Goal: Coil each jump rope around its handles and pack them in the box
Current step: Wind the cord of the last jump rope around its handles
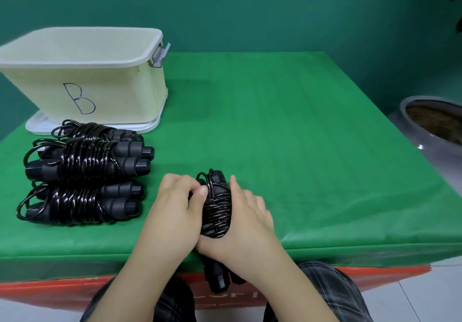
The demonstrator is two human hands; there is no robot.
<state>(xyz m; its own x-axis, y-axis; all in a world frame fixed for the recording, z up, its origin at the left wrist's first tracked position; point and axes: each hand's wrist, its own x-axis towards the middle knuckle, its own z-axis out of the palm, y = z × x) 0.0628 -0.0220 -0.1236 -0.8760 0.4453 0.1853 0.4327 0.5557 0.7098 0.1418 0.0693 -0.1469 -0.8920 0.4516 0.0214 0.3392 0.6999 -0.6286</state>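
A black jump rope [217,207], coiled round its two handles, stands lengthwise over the table's front edge between my hands. My right hand [246,224] grips the bundle from the right and below. My left hand [175,204] holds its left side, thumb pressing the cord near the top. The handle ends stick out below the table edge. Three coiled black ropes lie at the left: the back one [100,131], the middle one [87,161] and the front one [80,204]. Behind them stands the cream box [82,71] marked "B".
The box sits on its white lid [150,126] at the table's back left. A green cloth [300,146] covers the table. A grey plant pot [432,131] stands off the table's right side. My knees show below the front edge.
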